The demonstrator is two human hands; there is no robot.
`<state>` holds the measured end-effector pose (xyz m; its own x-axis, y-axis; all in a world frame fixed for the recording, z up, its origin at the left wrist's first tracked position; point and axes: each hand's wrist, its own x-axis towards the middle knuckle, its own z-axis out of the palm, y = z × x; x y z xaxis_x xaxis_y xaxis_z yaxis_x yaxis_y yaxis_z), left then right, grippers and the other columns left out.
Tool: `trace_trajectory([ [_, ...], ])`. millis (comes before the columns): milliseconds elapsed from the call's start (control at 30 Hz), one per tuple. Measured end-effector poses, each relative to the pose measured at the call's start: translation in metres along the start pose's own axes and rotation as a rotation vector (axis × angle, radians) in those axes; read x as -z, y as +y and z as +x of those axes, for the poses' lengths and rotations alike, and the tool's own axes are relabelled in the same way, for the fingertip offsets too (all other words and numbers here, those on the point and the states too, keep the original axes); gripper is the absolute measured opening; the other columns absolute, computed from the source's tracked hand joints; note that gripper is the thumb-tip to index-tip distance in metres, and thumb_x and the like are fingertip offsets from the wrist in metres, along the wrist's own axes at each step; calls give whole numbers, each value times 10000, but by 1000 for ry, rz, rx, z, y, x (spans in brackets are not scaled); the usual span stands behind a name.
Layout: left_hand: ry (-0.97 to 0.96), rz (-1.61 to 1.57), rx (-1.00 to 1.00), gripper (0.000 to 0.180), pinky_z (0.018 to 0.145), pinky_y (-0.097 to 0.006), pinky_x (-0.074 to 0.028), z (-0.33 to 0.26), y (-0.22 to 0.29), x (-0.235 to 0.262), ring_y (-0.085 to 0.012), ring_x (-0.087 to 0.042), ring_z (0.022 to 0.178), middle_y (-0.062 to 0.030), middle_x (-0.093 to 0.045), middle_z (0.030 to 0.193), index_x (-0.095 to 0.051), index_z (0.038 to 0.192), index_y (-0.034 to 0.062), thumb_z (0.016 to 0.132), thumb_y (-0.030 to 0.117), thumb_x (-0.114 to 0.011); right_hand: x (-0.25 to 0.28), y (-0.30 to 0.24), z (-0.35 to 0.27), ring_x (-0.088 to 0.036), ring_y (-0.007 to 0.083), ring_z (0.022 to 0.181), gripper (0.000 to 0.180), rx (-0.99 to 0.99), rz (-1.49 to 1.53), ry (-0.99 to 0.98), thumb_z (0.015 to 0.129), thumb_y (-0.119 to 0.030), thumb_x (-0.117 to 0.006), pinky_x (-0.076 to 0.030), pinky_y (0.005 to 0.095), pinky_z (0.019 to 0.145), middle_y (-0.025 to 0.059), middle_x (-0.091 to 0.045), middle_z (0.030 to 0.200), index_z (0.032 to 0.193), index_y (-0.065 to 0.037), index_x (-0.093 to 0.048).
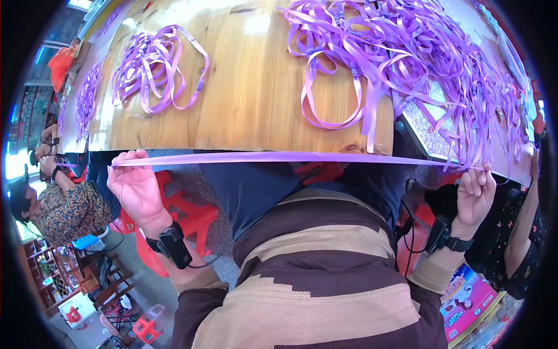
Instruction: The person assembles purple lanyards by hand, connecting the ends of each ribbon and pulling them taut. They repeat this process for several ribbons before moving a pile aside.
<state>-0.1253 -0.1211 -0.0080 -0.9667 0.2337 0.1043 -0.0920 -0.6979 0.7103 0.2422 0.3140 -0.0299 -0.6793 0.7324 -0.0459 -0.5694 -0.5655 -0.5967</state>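
Note:
A purple ribbon (pixel 290 157) is stretched taut from side to side along the table's near edge, in front of my body. My left hand (pixel 138 189) grips one end of it between curled fingers, palm turned up. At the other end my right hand (pixel 475 192) pinches the ribbon with its fingertips. On the table beyond lies a small loose heap of purple lanyards (pixel 152 72) to the left. A much larger tangled pile of purple lanyards (pixel 407 52) covers the right side, some strands hanging over the edge near my right hand.
The wooden table (pixel 244 81) ends just beyond the ribbon. Red plastic stools (pixel 189 218) stand below on the left. A person in a patterned top (pixel 72 206) sits at the far left, another person in dark clothes (pixel 511 232) at the right. A pink printed box (pixel 471 302) sits lower right.

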Motion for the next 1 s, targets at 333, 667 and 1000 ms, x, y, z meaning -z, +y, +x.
trace_trajectory([
  [333,52,-412,166,145,780,-339,-424,8,5,7,-173,-519,718,-40,-528,721,-492,776,32,872,140,-495,-13,6,-8,-505,131,671,269,215,-451,-44,912,-129,-460,-399,253,642,87,-561,834,1118,42,-485],
  [667,280,-408,25,293,588,-265,-370,13,-13,5,-103,-390,490,19,-356,524,-386,634,81,902,165,-468,-42,16,7,-589,205,904,228,497,-219,152,914,-191,-461,-411,371,924,109,-607,927,959,15,-548],
  [1000,271,-269,162,305,493,-250,-283,-9,-27,-29,-78,-258,436,41,-322,536,-377,669,102,931,250,-425,-49,-1,5,-556,206,854,145,292,63,84,901,-105,-457,-419,358,883,106,-570,874,941,28,-496],
])
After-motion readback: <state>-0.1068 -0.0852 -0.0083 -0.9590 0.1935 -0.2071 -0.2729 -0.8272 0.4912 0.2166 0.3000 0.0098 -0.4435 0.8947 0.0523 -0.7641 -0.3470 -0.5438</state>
